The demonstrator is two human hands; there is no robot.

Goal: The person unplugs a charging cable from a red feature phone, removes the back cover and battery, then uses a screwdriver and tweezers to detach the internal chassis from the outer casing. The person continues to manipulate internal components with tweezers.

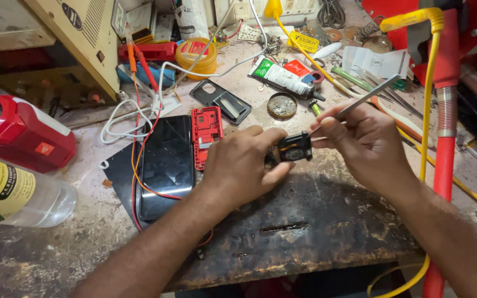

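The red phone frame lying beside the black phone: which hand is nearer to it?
Left. The left hand lies just right of the red phone frame, gripping a small black part. The right hand, holding metal tweezers, is farther right, beyond that part.

Even, fairly bright overhead light; soft shadows beneath both forearms on the workbench. Glare streaks the black phone screen. Centre sharp; edges bowed by wide-angle distortion.
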